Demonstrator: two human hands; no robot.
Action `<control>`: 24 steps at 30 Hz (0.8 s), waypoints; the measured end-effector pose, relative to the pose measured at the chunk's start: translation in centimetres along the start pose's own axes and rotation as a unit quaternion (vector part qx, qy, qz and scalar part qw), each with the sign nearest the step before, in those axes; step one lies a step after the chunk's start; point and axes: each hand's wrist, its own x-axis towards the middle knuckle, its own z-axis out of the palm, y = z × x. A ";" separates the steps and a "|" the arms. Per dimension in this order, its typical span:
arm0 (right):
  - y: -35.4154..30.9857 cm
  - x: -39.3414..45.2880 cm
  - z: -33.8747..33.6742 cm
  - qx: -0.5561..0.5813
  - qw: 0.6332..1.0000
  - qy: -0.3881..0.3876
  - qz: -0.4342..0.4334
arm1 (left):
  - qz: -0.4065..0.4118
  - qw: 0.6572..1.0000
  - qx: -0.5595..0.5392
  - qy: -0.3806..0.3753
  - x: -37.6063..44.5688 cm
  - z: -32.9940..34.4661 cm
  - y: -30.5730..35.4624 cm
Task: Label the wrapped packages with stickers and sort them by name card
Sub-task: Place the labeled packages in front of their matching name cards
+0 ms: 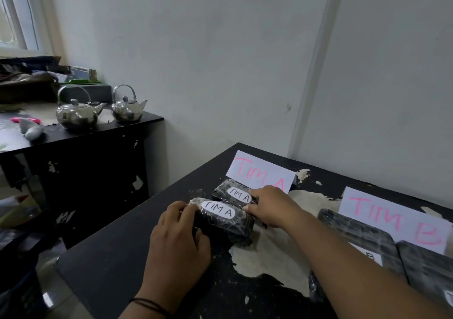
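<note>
Left hand: the left hand (177, 240) curls around the near end of a black bubble-wrapped package with a white oval "TIM A" sticker (221, 220), near the worn black counter's (117, 257) left edge.
Right hand: the right hand (272, 207) pinches its far side.
Second package: another black wrapped "TIM A" package (232, 192) touches behind.
Card: white folded "TIM A" name card (261, 170), far-left corner.

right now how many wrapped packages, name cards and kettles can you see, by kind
wrapped packages: 4, two labelled TIM A, two by the TIM B card
name cards: 2
kettles: 2
total: 8
</note>
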 end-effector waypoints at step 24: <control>-3.3 -7.2 2.2 -0.071 0.982 0.162 -0.070 | 0.019 0.998 -0.023 -0.057 0.2 0.0 0.0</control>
